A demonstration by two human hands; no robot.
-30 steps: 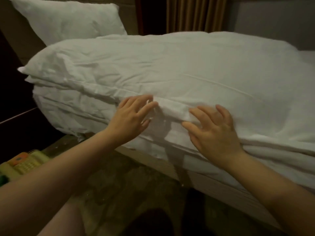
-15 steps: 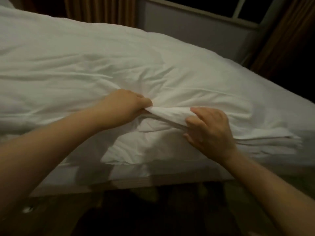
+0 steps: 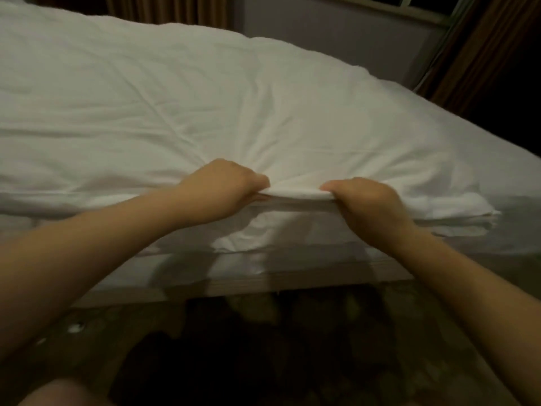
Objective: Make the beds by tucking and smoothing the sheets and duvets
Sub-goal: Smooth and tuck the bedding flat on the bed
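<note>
Both sets of fingers are curled tight on the near edge of the white duvet [image 3: 205, 112]. The left hand [image 3: 225, 189] and right hand [image 3: 369, 206] grip it side by side, with a raised fold stretched between them. Creases fan out from the grip toward 12 o'clock. The duvet covers the bed [image 3: 292, 278]. Brown curtains [image 3: 483, 54] at 11 and 2 o'clock flank a grey wall [image 3: 322, 30], and dark patterned floor [image 3: 292, 347] lies at 6 o'clock.
</note>
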